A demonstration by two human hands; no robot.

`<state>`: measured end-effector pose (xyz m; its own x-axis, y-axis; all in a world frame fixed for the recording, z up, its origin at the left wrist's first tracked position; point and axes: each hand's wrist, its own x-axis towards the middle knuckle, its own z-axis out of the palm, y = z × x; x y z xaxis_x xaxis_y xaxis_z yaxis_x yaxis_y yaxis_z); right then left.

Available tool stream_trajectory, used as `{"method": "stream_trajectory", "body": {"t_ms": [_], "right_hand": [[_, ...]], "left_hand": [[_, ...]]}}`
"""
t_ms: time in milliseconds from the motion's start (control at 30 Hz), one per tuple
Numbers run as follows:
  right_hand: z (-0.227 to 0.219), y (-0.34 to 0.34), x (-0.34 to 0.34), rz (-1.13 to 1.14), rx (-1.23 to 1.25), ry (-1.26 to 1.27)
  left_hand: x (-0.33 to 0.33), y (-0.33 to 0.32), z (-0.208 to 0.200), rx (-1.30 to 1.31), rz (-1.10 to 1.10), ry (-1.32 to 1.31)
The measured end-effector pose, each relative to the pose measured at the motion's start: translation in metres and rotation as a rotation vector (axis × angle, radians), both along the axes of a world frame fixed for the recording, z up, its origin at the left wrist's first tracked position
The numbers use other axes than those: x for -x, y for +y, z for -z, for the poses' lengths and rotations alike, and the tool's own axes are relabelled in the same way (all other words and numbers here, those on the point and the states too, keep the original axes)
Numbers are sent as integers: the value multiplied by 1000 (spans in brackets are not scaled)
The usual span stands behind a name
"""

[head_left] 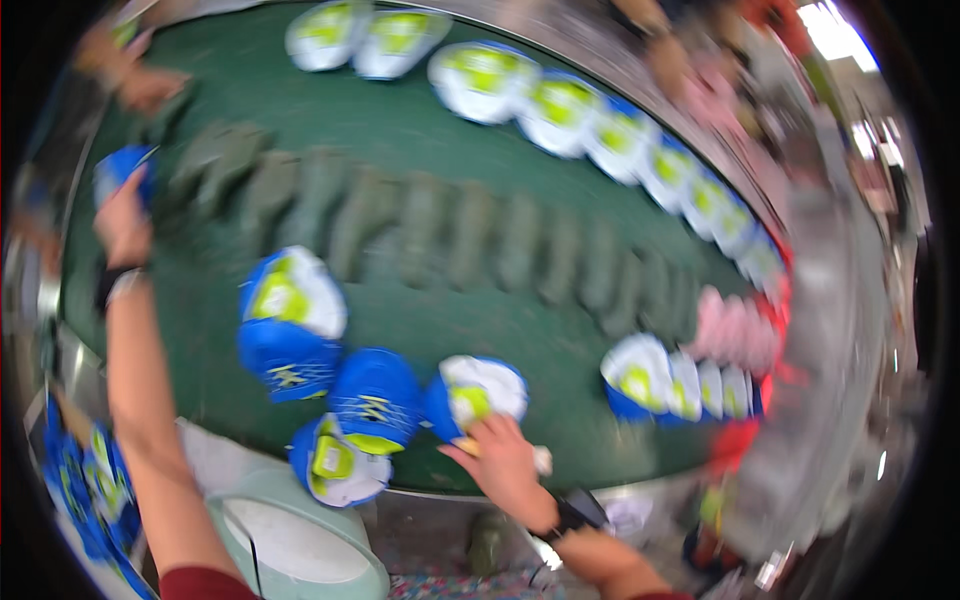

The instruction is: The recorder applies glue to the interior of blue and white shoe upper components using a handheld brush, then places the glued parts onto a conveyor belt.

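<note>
At the far left, my left hand (122, 222) is closed on a blue shoe upper (126, 172). My right hand (507, 468) is closed round a pale, stick-like tool (543, 460), which pokes out on both sides of the fist; blur hides its kind. Its fingers are at the near edge of a blue, white and lime shoe upper (500, 380). Left of that hand, more uppers lie in a cluster: one (295, 325) farther back, one toe-up (374, 400), and one (343, 465) overhanging the table's front edge.
Blurred dark, foot-shaped pieces (420, 230) run in a row across the green table (540, 420). Uppers (560, 112) line its far edge; more (640, 380) stand at right beside pink pieces (735, 330). Other people's hands (150, 88) work opposite. A pale green basin (300, 540) is below.
</note>
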<state>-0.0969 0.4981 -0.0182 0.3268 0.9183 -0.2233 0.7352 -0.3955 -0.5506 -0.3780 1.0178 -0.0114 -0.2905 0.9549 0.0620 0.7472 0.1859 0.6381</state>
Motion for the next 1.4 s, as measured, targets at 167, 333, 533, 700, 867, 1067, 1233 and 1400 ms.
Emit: {"method": "stream_trajectory", "body": {"t_ms": [167,333,533,700,867,1067,1233,1400], "right_hand": [[14,-23,-14,84,73,-41],[-13,-86,-33,73,56,89],[-18,-162,-58,75,62,225],[-21,-186,-81,65,-4,257],[-109,-206,-117,-19,-129,333],[-184,-203,-109,-273,-376,753],[-222,-207,-81,-539,-125,754],[-243,-190,-26,-822,4,664]], "left_hand": [[-165,-207,-69,-60,959,-118],[-299,-369,-61,-62,1923,39],[-353,-445,18,-21,2044,355],[-360,-467,-15,54,1890,460],[-276,-507,-102,24,1347,135],[-179,-615,-168,641,1203,-486],[-135,-664,-210,503,1049,-719],[-63,-691,-209,458,846,-946]]}}
